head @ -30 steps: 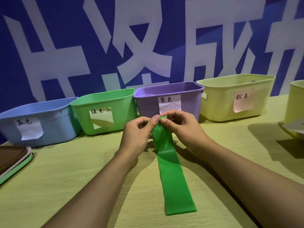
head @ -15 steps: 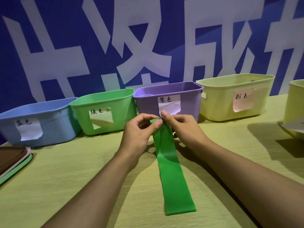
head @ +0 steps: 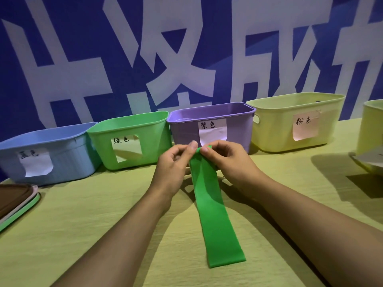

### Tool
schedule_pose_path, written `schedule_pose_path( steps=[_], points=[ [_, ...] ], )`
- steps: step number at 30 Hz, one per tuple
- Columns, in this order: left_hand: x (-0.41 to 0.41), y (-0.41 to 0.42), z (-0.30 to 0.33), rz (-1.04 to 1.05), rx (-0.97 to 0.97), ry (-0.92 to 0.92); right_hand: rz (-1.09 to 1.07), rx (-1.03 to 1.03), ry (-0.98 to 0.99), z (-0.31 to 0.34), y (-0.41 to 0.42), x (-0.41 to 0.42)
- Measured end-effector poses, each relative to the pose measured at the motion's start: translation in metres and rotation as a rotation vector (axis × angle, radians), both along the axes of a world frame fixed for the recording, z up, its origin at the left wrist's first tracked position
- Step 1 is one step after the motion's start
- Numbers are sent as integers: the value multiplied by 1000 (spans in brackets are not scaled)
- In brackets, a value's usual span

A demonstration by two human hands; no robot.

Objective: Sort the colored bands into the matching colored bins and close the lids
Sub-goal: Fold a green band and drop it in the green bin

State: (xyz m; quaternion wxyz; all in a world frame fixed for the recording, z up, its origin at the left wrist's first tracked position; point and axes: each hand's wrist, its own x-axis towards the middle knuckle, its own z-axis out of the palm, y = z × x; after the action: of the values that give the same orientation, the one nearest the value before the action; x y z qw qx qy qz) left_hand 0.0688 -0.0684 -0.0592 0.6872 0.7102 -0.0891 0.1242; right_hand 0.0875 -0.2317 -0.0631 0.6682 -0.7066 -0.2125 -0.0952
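A person's two bare forearms reach in from the bottom of the frame over a yellow-green table. At the centre, the left hand and the right hand meet at the far end of a green band. Each hand pinches that end between thumb and curled fingers, the two thumbs nearly touching. The far end is lifted off the table; the rest of the band runs down toward the lower right of centre, where its near end lies flat.

Across the middle of the frame stands a row of open bins, each with a handwritten paper label: a blue bin at the left, a green bin next to it, a purple bin just behind the hands, and a yellow bin to the right. Another yellow bin is cut off at the right edge. Stacked lids lie at the left edge. A blue wall with large white characters fills the top.
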Motion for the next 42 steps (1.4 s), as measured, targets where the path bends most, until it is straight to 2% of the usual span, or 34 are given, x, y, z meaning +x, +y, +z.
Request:
schedule_pose_path(
  steps=[8, 17, 23, 29, 33, 37, 42],
  points=[
    [-5, -5, 4, 16, 59, 101, 47, -10, -30, 0, 0, 0],
    [-4, -4, 2, -32, 23, 38, 26, -17, -4, 2, -1, -3],
    [-2, -2, 0, -83, 38, -10, -58, -47, 126, 6, -4, -8],
    [2, -2, -2, -78, 18, -39, -122, -105, 174, 7, -4, -8],
    [3, -2, -4, -95, 15, -37, -169, -168, 152, 6, -4, -8],
    [4, -1, -6, -92, 19, -43, -133, -92, 150, 8, -3, -10],
    [2, -2, -3, -109, -13, -24, -116, -102, 128, 6, -2, -7]
  ],
)
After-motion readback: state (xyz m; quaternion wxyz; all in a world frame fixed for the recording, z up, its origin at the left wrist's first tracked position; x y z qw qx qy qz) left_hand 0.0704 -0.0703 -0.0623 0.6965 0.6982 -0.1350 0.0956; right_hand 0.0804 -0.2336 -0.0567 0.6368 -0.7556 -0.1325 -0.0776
